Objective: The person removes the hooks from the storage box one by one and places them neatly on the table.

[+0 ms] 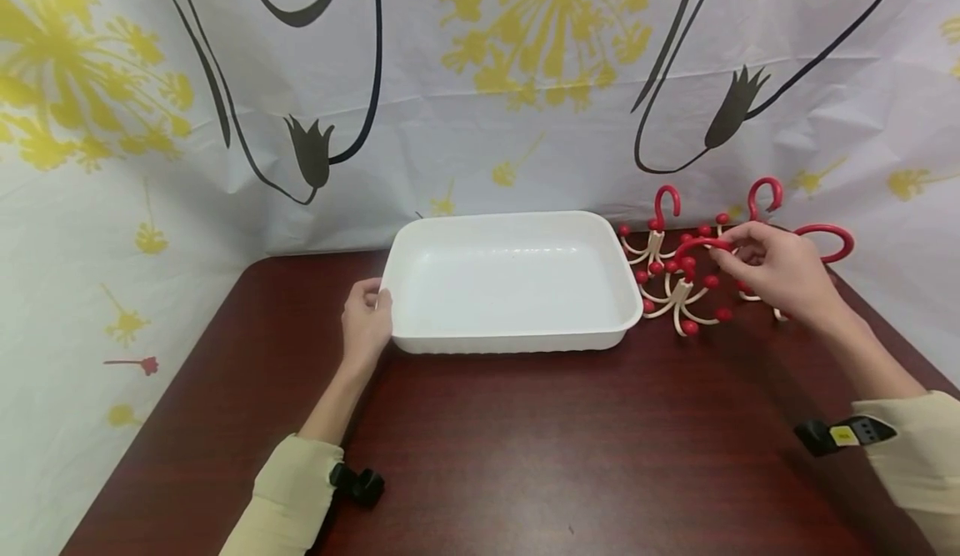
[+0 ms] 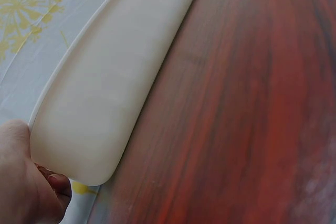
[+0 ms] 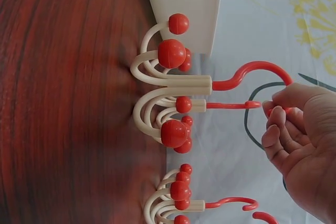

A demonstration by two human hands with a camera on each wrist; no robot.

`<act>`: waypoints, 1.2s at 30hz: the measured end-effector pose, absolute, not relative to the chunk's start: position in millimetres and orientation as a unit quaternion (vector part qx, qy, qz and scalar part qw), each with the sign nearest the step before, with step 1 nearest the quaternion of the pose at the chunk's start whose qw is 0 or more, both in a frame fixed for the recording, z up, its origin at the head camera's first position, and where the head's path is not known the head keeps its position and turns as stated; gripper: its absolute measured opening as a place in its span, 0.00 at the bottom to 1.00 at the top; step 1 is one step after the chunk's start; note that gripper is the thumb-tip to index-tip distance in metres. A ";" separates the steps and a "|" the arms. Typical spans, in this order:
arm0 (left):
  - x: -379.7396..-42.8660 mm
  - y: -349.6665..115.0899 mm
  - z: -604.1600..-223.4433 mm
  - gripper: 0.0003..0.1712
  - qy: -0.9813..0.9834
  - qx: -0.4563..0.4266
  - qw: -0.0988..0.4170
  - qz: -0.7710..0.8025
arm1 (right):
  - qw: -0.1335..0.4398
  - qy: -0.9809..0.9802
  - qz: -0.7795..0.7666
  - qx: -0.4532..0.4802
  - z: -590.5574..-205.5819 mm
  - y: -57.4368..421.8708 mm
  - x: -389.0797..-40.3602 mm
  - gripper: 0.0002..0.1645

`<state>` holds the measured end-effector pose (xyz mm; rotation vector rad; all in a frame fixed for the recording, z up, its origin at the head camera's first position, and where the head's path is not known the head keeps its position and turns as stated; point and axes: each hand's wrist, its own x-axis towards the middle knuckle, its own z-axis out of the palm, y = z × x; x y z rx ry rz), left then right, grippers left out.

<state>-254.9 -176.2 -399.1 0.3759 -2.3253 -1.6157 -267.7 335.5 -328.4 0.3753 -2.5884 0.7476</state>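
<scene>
A white rectangular tray point(image 1: 517, 344) stands at the back of the table. My left hand point(image 1: 366, 323) holds its left end, thumb at the rim; the left wrist view shows the fingers curled under that corner of the tray point(image 2: 100, 93). To the right of the tray stands a multi-arm hook hanger point(image 1: 680, 296), cream with red ball tips. My right hand point(image 1: 783, 272) pinches the end of its red hook point(image 3: 257, 65) between thumb and fingers. The hanger stands upright, its curved arms down at the tabletop in the right wrist view.
Behind the pinched hanger is another like it point(image 1: 655, 245). More hangers stand farther right, partly hidden by the right hand, with one red hook point(image 1: 765, 193) rising behind it. A patterned white cloth point(image 1: 420, 122) hangs behind the dark wooden table point(image 1: 525, 448).
</scene>
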 end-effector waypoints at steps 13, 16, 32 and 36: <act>-255.1 -174.3 -396.2 0.22 -0.808 0.130 0.147 -0.556 | 0.188 -0.936 0.269 0.126 -324.8 337.2 -269.5 0.16; -254.7 -173.9 -395.9 0.22 -0.809 0.130 0.146 -0.555 | 0.189 -0.935 0.271 0.127 -324.1 338.2 -269.5 0.16; -254.6 -175.8 -398.1 0.22 -0.808 0.136 0.143 -0.554 | 0.189 -0.933 0.277 0.132 -326.3 332.5 -270.5 0.16; -255.1 -175.7 -399.7 0.22 -0.808 0.134 0.143 -0.555 | 0.185 -0.934 0.278 0.126 -326.4 331.1 -269.9 0.17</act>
